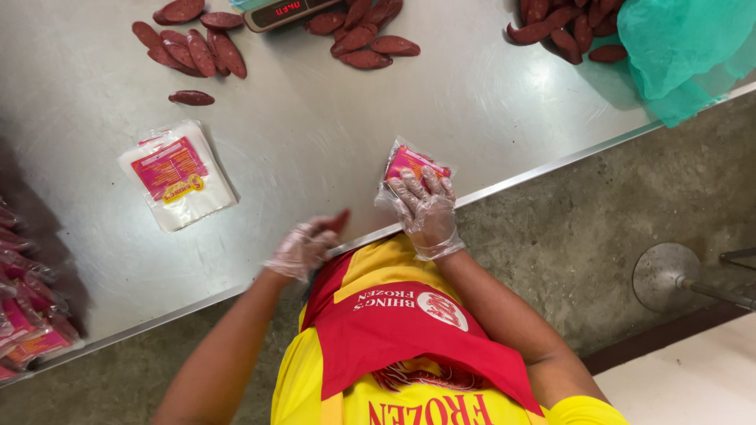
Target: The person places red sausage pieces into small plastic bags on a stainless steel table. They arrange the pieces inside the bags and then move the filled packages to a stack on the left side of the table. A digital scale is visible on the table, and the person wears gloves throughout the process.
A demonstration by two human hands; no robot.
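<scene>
Observation: the right hand [425,208], in a thin clear glove, is closed over a small clear plastic pouch with a pink label [413,164]. It presses the pouch flat on the brushed steel counter [315,134], just inside the near edge at centre frame. The left hand [303,248], also gloved, is curled around a single dark red sausage [339,221] right at the counter's lip, left of centre. This hand is blurred, so I cannot tell how firm its hold is.

Surroundings: a flat stack of empty labelled pouches [177,177] lies at middle left. Loose sausages sit in three heaps along the top of the frame: upper left [197,47], top centre [366,39] and upper right [563,31]. A digital scale [279,12] shows at the top edge and a green mesh cover [685,47] at upper right. Filled packs [24,315] crowd the lower left edge.

Risks, in my judgement:
- Both the sausage and the pouch are at the very brink of the counter. A slip of the glove would send either to the concrete floor [567,228].
- The pouch mouth looks crumpled under the right fingers. If it stays collapsed, the sausage could catch on the film and tear it or slide off.
- The loose gloves could snag in the pouch.
- The motion blur suggests haste, which raises the chance of a fumble.
</scene>
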